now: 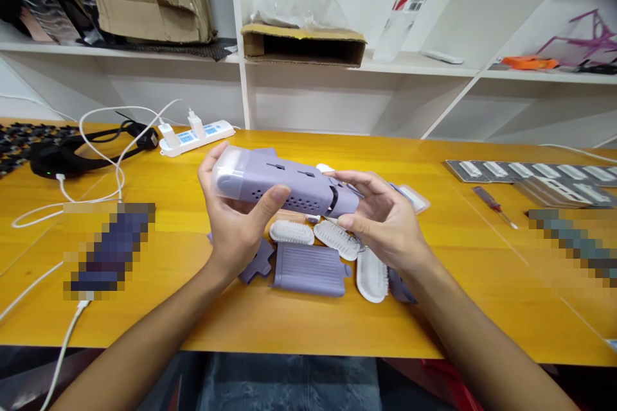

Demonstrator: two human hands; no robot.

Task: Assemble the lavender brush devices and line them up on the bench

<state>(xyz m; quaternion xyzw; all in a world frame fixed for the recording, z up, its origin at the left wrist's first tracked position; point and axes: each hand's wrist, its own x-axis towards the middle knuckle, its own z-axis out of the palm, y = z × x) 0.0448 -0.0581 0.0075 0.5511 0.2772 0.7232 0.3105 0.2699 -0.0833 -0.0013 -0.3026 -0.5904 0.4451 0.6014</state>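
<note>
A light purple plastic housing (289, 183) with rows of small holes, two slots and a translucent cap on its left end is held up above the table. My left hand (236, 218) is wrapped round the capped end, the thumb lying along the near face. At the other end, the fingers of my right hand (380, 218) are closed on the narrow purple end piece, beside a dark gap. Below lie several white bristled brush heads (337, 239), a ribbed purple panel (311, 270) and another purple part (258, 262), partly covered by my left hand.
On the left are a pixelated dark device (113, 247) with a cable, a black headset (58, 151) and a white power strip (197, 137). A screwdriver (494, 205) and grey trays (530, 172) lie at the right. White shelving (318, 99) rises behind the wooden table (144, 314).
</note>
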